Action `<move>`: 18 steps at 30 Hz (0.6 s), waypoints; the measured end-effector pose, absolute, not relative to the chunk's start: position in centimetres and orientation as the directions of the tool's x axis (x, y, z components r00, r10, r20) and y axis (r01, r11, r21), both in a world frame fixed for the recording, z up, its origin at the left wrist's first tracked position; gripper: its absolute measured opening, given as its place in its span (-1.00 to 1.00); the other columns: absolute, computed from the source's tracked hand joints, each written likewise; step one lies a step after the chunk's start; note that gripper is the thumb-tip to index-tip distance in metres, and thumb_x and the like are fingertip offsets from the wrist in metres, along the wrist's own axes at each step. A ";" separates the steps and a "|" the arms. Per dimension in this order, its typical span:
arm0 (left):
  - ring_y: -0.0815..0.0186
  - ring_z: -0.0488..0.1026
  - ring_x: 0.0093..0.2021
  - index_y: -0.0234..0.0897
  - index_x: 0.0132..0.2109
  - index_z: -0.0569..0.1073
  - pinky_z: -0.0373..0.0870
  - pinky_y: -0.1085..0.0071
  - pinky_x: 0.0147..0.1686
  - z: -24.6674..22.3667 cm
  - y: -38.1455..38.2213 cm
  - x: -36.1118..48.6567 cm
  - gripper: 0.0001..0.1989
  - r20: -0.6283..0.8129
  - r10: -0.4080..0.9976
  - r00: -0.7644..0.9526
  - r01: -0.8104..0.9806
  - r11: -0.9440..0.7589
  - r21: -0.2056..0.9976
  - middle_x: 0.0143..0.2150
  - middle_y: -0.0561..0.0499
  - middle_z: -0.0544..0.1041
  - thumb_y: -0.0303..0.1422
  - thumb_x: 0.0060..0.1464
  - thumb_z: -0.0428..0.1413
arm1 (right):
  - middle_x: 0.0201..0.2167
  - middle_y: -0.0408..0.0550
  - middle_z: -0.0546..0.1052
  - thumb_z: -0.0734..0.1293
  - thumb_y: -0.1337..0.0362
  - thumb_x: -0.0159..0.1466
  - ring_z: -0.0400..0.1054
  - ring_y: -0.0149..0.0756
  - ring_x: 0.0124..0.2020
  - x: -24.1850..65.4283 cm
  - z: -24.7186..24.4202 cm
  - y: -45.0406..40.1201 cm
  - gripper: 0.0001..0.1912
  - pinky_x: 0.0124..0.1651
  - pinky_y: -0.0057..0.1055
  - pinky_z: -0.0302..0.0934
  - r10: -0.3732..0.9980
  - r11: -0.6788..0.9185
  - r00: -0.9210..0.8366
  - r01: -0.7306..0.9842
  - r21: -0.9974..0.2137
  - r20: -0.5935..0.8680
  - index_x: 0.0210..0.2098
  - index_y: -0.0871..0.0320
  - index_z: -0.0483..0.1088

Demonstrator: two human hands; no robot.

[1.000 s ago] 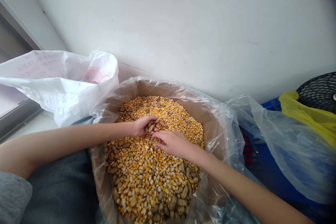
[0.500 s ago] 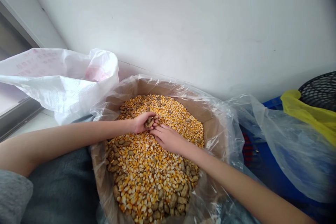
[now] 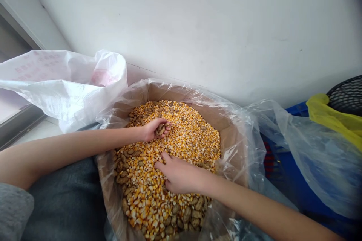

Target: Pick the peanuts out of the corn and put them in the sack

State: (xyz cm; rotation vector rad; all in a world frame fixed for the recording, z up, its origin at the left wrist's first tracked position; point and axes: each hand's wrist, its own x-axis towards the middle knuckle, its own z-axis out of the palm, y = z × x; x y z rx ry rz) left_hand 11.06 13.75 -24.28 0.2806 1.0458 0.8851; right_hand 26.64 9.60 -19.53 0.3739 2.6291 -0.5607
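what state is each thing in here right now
left hand, cupped, holding unshelled peanuts
right hand, open, fingers spread on the corn
dried corn kernels, loose, filling the box
loose peanuts, scattered among the corn, densest at the near side
cardboard box, open, lined
clear plastic liner, crumpled over the rim
white woven sack, crumpled, mouth open
yellow plastic bag, crumpled

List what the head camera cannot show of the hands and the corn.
Head view:
- How many peanuts the left hand holds: its fingers cover them.
- Corn kernels under the right hand: its palm hides them.
- The cardboard box's floor: buried under the corn.
- Black mesh object's shape: cut off by the right edge.
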 end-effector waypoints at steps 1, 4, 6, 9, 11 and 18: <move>0.52 0.27 -0.64 -0.37 -0.43 0.31 0.16 0.61 -0.69 -24.3 13.7 11.1 -0.86 -0.626 0.751 0.211 -0.503 0.632 0.589 -0.60 0.08 0.31 -0.41 -0.04 -0.09 | -0.20 0.09 0.24 0.18 0.33 -0.02 0.27 -0.23 -0.36 26.6 -19.5 9.7 -0.62 -0.39 -0.35 0.17 0.148 0.882 -0.871 0.331 -0.336 -0.468 -0.17 0.20 0.20; 0.52 0.26 -0.64 -0.37 -0.44 0.31 0.16 0.61 -0.68 -24.2 13.7 11.1 -0.86 -0.619 0.753 0.222 -0.507 0.632 0.587 -0.61 0.08 0.30 -0.41 -0.03 -0.10 | -0.23 0.07 0.26 0.26 0.25 -0.06 0.28 -0.21 -0.34 26.7 -19.5 9.8 -0.57 -0.38 -0.37 0.17 0.108 0.880 -0.862 0.314 -0.356 -0.495 -0.17 0.18 0.21; 0.52 0.25 -0.65 -0.37 -0.44 0.31 0.16 0.62 -0.69 -24.2 13.6 11.1 -0.86 -0.623 0.749 0.225 -0.496 0.639 0.588 -0.62 0.08 0.30 -0.41 -0.03 -0.10 | -0.24 0.07 0.28 0.29 0.23 -0.09 0.28 -0.18 -0.33 26.7 -19.7 9.4 -0.53 -0.37 -0.36 0.17 0.115 0.875 -0.856 0.327 -0.356 -0.504 -0.17 0.19 0.22; 0.52 0.25 -0.65 -0.37 -0.43 0.31 0.16 0.62 -0.69 -24.2 13.6 11.1 -0.86 -0.621 0.750 0.229 -0.491 0.640 0.592 -0.62 0.08 0.30 -0.41 -0.03 -0.09 | -0.23 0.12 0.28 0.30 0.27 -0.12 0.26 -0.12 -0.27 26.6 -20.5 8.5 -0.47 -0.34 -0.30 0.18 0.188 0.866 -0.848 0.381 -0.325 -0.495 -0.13 0.21 0.19; 0.51 0.25 -0.65 -0.36 -0.43 0.31 0.16 0.61 -0.70 -24.3 13.6 11.1 -0.87 -0.615 0.754 0.232 -0.492 0.636 0.594 -0.62 0.07 0.30 -0.41 -0.03 -0.09 | -0.21 0.15 0.27 0.30 0.31 -0.13 0.26 -0.10 -0.27 26.5 -21.3 7.9 -0.43 -0.36 -0.28 0.18 0.230 0.862 -0.843 0.409 -0.300 -0.487 -0.10 0.22 0.16; 0.51 0.26 -0.65 -0.37 -0.45 0.30 0.17 0.60 -0.69 -23.8 13.6 11.1 -0.87 -0.620 0.758 0.202 -0.506 0.623 0.596 -0.61 0.08 0.31 -0.42 -0.03 -0.09 | -0.31 -0.03 0.36 0.24 0.36 -0.09 0.29 -0.25 -0.37 26.3 -22.3 10.2 -0.60 -0.40 -0.39 0.19 0.266 0.690 -0.857 0.489 -0.533 -0.441 -0.21 0.13 0.27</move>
